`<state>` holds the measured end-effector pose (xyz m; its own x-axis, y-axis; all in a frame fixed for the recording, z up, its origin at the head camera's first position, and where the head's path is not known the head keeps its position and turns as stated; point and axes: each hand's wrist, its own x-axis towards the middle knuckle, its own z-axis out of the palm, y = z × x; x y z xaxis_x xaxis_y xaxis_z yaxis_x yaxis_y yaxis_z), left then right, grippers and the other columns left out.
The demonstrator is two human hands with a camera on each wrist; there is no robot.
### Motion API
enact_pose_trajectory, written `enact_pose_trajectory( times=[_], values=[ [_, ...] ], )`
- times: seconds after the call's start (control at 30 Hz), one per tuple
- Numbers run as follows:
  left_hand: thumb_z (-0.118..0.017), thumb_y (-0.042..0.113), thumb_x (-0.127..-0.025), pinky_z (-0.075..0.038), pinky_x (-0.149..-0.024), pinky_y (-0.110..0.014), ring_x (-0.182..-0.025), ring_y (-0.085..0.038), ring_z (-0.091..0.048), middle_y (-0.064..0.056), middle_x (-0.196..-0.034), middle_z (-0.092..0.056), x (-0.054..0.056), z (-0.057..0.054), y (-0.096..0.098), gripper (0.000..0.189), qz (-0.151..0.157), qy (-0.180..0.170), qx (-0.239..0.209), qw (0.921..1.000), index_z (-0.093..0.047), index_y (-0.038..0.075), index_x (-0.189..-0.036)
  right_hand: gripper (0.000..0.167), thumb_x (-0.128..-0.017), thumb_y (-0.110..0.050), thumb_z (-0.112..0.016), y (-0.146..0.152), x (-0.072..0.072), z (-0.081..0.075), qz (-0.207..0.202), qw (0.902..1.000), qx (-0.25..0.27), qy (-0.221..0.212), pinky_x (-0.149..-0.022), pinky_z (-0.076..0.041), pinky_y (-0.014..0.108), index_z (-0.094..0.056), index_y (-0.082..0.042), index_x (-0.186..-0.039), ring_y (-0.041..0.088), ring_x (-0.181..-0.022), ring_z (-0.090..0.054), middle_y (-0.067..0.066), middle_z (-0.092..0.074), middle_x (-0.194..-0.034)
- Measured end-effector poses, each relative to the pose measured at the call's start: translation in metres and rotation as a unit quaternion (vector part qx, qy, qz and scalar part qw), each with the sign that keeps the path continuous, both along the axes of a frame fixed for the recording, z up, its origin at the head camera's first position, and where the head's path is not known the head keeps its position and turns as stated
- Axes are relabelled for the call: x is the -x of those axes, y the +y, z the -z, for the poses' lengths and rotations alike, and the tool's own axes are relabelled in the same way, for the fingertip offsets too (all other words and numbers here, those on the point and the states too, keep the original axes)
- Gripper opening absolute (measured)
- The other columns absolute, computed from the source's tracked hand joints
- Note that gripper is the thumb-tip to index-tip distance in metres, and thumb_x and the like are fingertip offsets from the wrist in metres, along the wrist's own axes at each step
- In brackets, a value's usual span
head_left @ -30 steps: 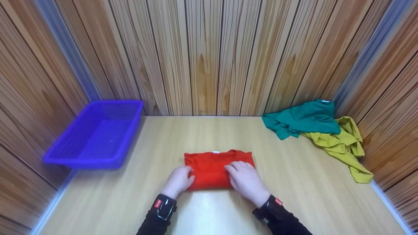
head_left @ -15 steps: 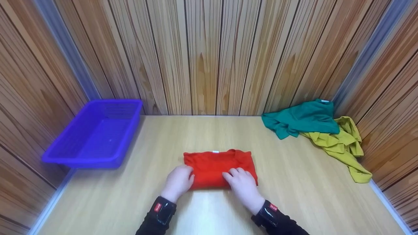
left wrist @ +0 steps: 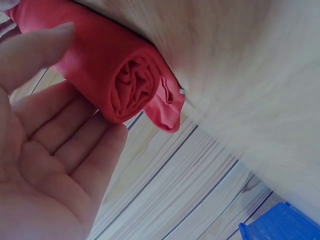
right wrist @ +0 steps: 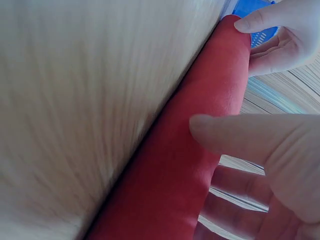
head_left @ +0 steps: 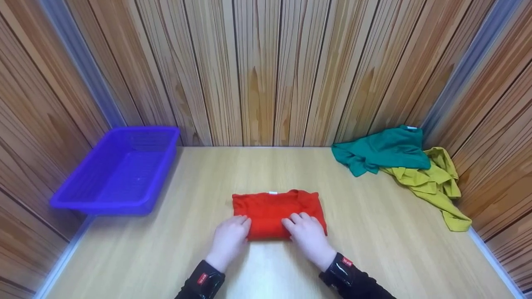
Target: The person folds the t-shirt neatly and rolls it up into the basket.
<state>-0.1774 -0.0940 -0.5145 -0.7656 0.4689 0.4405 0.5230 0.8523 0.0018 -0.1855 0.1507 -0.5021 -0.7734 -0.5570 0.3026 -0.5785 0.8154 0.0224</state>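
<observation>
A red shirt (head_left: 272,207) lies on the table in front of me, its near part rolled and its far part flat, with a small white label at the far edge. My left hand (head_left: 230,238) holds the left end of the roll, fingers over the top and thumb on the near side. The coiled end of the red roll (left wrist: 135,85) shows in the left wrist view beside the fingers. Toward the right end, my right hand (head_left: 309,236) grips the roll with its thumb (right wrist: 220,132) against the near side; its fingertips are hidden behind the cloth.
A purple-blue plastic basket (head_left: 143,199) stands at the back left, against the wall. At the back right, a crumpled green garment (head_left: 384,149) lies partly over a yellow one (head_left: 436,182). Wood-patterned walls (head_left: 257,74) enclose the table on three sides.
My left hand has shifted slightly right, bringing its fingers onto the roll. The right hand has drawn a little nearer and left. The red shirt, basket and other garments stay in place.
</observation>
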Motion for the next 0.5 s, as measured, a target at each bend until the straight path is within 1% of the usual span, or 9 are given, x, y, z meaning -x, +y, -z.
enact_pose_trajectory(
  times=[0.13,0.2,0.23,0.3,0.37,0.5],
  values=[
    [-0.078,-0.002,-0.071,-0.055,-0.070,-0.035,-0.081,-0.024,-0.066,-0.008,-0.088,-0.067,0.0045,0.0033,0.0035,0.023,-0.008,0.033,0.022,0.9992,-0.069,0.003,-0.092,0.050,-0.071,-0.020,-0.089,0.0000,0.0033,0.0016,0.006,0.9998,-0.018,0.008,-0.076,-0.052,0.043,-0.062,-0.013,-0.111,0.026,-0.092,-0.059,0.006,-0.062,-0.099],
    [-0.074,-0.005,-0.071,-0.053,-0.063,-0.033,-0.074,-0.022,-0.064,-0.006,-0.080,-0.063,0.0057,0.0047,0.0043,0.019,-0.010,0.043,0.022,0.9988,-0.066,0.005,-0.085,0.051,-0.070,-0.021,-0.090,0.0000,0.0049,0.0025,0.007,0.9997,-0.018,0.012,-0.076,-0.051,0.043,-0.061,-0.014,-0.111,0.025,-0.092,-0.059,0.006,-0.062,-0.100],
    [-0.073,-0.006,-0.070,-0.051,-0.060,-0.033,-0.071,-0.022,-0.063,-0.006,-0.077,-0.061,0.0058,0.0052,0.0042,0.019,-0.009,0.043,0.017,0.9989,-0.063,0.005,-0.082,0.050,-0.070,-0.020,-0.089,-0.0001,0.0056,0.0030,0.005,0.9997,-0.016,0.016,-0.076,-0.051,0.043,-0.061,-0.014,-0.110,0.025,-0.092,-0.059,0.006,-0.062,-0.099],
    [-0.072,-0.006,-0.068,-0.050,-0.057,-0.034,-0.068,-0.023,-0.062,-0.006,-0.073,-0.059,0.0046,0.0054,0.0032,0.020,-0.005,0.036,0.004,0.9993,-0.059,0.006,-0.078,0.048,-0.071,-0.017,-0.088,0.0000,0.0062,0.0036,-0.003,0.9998,-0.012,0.018,-0.074,-0.050,0.042,-0.061,-0.014,-0.110,0.025,-0.091,-0.060,0.006,-0.063,-0.098],
    [-0.071,-0.004,-0.067,-0.049,-0.055,-0.035,-0.067,-0.024,-0.061,-0.006,-0.072,-0.058,0.0027,0.0050,0.0015,0.020,0.000,0.018,-0.012,0.9998,-0.057,0.007,-0.076,0.046,-0.071,-0.017,-0.087,0.0008,0.0061,0.0036,-0.011,0.9998,-0.006,0.012,-0.074,-0.049,0.042,-0.062,-0.014,-0.110,0.025,-0.090,-0.060,0.005,-0.063,-0.097],
    [-0.074,0.001,-0.067,-0.049,-0.058,-0.038,-0.071,-0.025,-0.063,-0.005,-0.076,-0.061,-0.0034,0.0019,-0.0020,0.021,0.013,-0.030,-0.040,0.9987,-0.058,0.008,-0.079,0.046,-0.072,-0.018,-0.087,0.0060,0.0019,0.0002,-0.021,0.9994,0.011,-0.027,-0.079,-0.050,0.043,-0.063,-0.016,-0.112,0.023,-0.093,-0.060,0.003,-0.065,-0.100]
  ],
)
